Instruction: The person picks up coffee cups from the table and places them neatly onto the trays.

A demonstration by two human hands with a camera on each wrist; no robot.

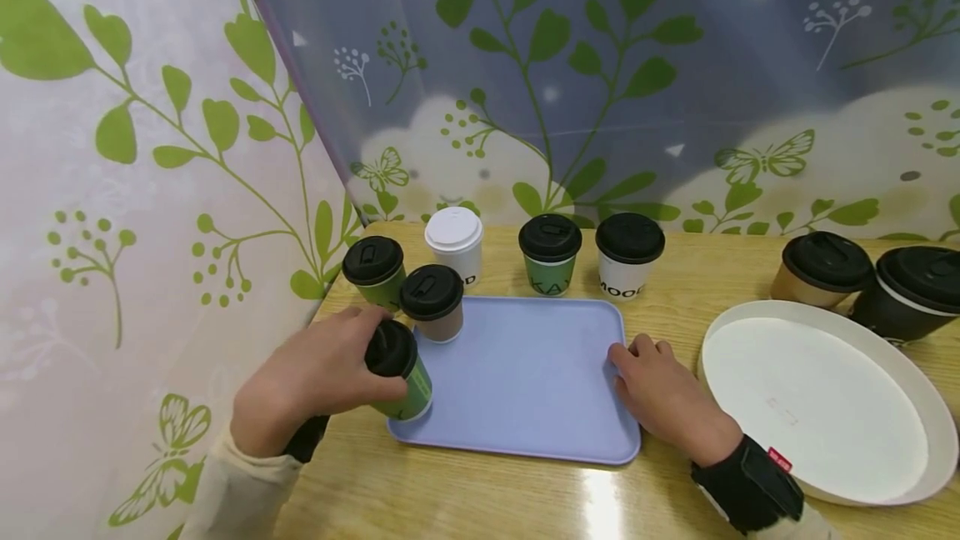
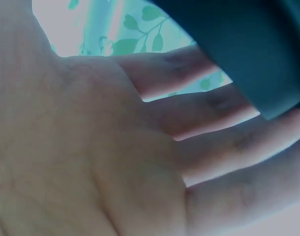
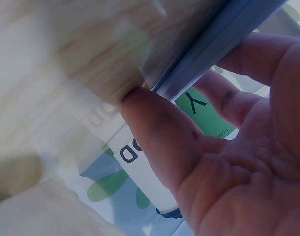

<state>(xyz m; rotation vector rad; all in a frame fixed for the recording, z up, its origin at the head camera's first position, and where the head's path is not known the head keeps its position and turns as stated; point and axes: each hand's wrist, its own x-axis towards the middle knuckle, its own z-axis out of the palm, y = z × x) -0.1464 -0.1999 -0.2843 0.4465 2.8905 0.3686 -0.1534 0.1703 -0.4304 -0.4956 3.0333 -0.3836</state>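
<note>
Gripping a cup (image 1: 419, 386) at the tray's (image 1: 525, 382) left edge, my left hand (image 1: 318, 369) is seemingly placing it, needing release next, right hand (image 1: 663, 390) pinching the rim (image 1: 628, 390).

Indoors: leaf-print curtain (image 1: 465, 65), wooden table (image 1: 510, 494)

Table (image 1: 352, 490): wood-grained. Directly on it: blue tray (image 1: 525, 373); four lidded cups (image 1: 550, 269) beyond it; round white tray (image 1: 840, 415) right; brown cup (image 1: 806, 290) and black cup (image 1: 892, 311) behind that.
</note>
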